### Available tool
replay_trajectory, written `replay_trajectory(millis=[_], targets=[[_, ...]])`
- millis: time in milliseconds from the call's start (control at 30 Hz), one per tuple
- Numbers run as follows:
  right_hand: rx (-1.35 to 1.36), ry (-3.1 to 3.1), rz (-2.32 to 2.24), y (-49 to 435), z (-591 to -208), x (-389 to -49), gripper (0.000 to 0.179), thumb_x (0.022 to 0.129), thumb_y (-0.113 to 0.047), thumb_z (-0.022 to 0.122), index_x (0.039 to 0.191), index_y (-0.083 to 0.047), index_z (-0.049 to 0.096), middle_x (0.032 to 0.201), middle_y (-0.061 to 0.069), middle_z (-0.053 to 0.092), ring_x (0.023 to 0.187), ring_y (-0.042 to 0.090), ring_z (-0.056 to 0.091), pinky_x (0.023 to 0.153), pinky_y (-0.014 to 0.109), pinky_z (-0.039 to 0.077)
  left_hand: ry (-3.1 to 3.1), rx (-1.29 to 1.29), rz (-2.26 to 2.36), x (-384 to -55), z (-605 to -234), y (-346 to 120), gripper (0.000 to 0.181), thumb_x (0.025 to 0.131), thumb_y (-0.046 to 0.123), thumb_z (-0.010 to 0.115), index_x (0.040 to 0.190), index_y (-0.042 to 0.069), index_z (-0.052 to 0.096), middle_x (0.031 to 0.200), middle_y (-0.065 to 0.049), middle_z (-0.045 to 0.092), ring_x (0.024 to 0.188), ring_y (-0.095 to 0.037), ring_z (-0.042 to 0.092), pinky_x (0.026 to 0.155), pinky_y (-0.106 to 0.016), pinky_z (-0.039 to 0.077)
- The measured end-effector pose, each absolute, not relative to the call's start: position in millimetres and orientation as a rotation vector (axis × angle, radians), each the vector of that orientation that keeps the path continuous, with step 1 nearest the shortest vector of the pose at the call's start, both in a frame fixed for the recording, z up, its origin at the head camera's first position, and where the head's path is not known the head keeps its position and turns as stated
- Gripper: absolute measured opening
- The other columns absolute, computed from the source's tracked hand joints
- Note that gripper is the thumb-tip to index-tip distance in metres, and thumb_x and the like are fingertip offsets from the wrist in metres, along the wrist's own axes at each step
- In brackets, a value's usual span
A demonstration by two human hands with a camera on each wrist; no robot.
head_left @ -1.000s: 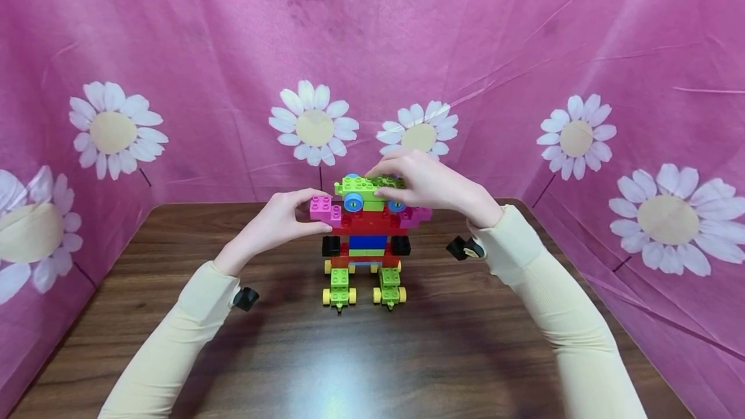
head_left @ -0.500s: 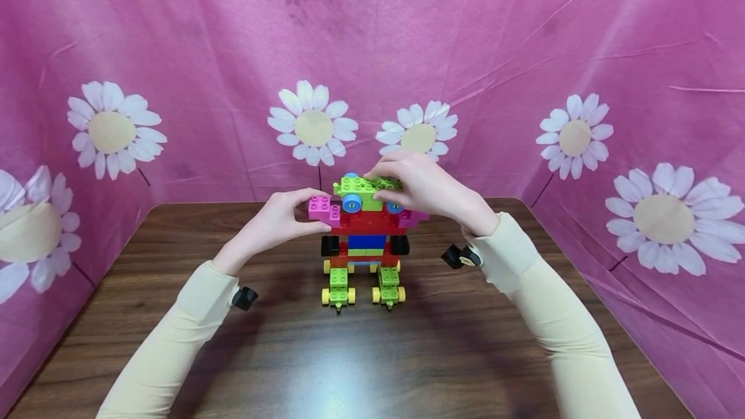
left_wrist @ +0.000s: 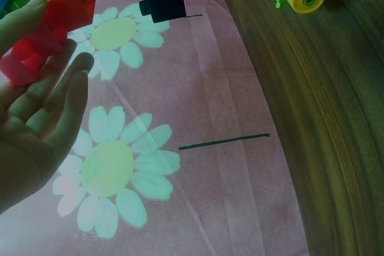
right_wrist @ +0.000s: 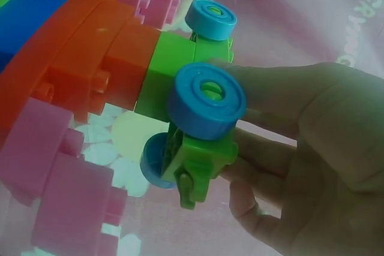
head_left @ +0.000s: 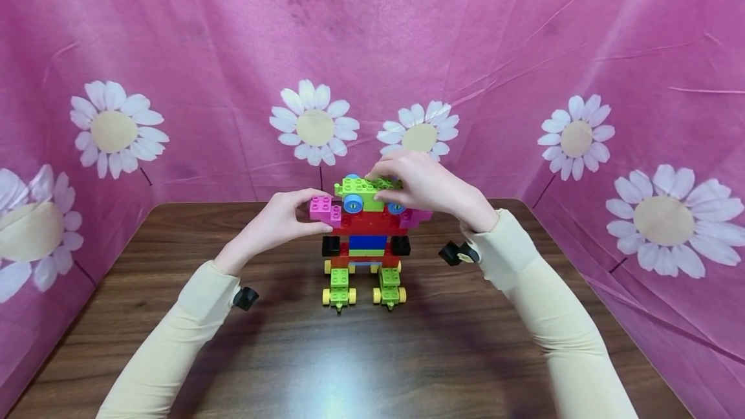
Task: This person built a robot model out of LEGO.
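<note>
A figure of big toy building bricks stands upright on the table, with a red body [head_left: 369, 220], a blue brick [head_left: 368, 242] and black side bricks [head_left: 330, 246]. My left hand [head_left: 276, 220] holds the pink bricks [head_left: 323, 209] on the figure's left side, thumb below and fingers above. On top sits a green wheeled base [head_left: 357, 187] with blue wheels [right_wrist: 207, 100]. My right hand [head_left: 427, 184] grips this base between thumb and fingers, hiding its right part. In the right wrist view the base's green brick [right_wrist: 165, 76] meets the red bricks [right_wrist: 129, 52] flush.
Two green wheeled feet [head_left: 339, 288] with yellow wheels carry the figure on the brown wooden table [head_left: 262, 354]. A pink cloth [head_left: 495, 31] with large white daisies surrounds the table at the back and sides. Black wrist cameras [head_left: 246, 299] hang at the cuffs.
My right wrist has shifted slightly left and down, its hold on the green wheeled base unchanged. The left hand and the figure stay in place.
</note>
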State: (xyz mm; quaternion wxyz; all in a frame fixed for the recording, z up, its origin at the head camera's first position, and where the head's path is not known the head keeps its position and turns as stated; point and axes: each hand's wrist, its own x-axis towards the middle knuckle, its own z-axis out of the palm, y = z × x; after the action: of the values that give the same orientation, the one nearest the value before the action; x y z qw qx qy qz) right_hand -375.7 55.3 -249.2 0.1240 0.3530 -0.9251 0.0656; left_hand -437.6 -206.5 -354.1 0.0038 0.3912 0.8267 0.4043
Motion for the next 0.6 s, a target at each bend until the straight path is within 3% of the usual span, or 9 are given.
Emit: replay_trajectory(millis=[600], targets=[[0.995, -2.715, 0.207, 55.4, -252.3, -375.1, 0.031, 0.085, -0.022, 0.079, 0.111, -0.006, 0.074, 0.103, 0.007, 0.074, 0.094, 0.021, 0.069, 0.085, 0.036, 0.056, 2.567, 1.183, 1.298, -437.1, -356.4, -204.4, 0.047, 0.081, 0.024, 0.083, 0.121, 0.012, 0.063, 0.108, -0.005, 0.072, 0.094, -0.02, 0.069, 0.085, -0.037, 0.06]])
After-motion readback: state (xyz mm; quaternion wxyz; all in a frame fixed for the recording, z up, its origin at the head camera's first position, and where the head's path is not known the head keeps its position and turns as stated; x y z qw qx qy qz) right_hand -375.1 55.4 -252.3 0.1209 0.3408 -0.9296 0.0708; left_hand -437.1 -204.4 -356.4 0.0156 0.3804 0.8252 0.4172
